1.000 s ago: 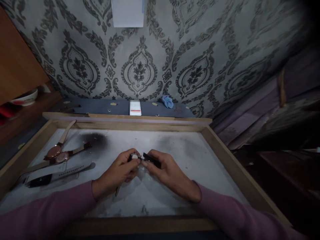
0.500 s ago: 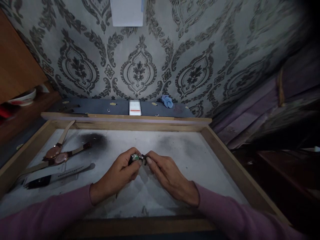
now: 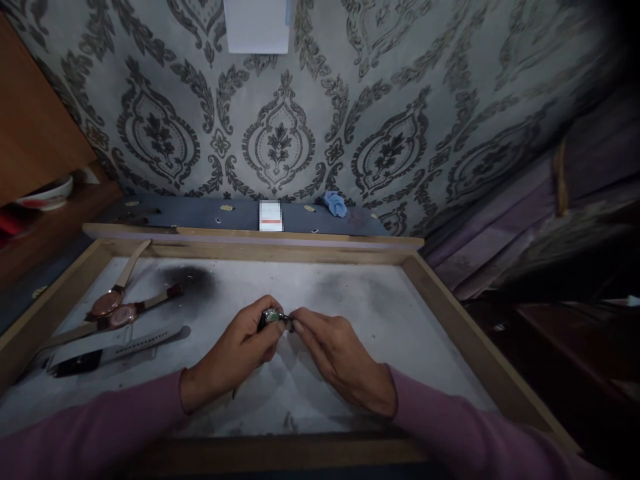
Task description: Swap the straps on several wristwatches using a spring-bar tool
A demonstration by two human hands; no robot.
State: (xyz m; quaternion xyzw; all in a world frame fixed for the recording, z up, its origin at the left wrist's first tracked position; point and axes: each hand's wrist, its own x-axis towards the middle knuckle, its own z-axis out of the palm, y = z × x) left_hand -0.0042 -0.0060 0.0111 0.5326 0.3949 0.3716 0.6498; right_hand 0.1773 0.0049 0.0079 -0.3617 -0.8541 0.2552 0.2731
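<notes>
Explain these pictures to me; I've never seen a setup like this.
There is no machine here: these are a person's own left hand and right hand, both bare. Every picture comes from one camera worn on that person's head, looking forward and down. The left hand holds a small watch. The right hand's fingertips pinch a small dark piece beside it, too small to identify. Below is a wooden-edged tray with a pale base. At its left lie two rose-coloured watches and a pale strap with holes. Behind the tray sits a crumpled blue cloth.
</notes>
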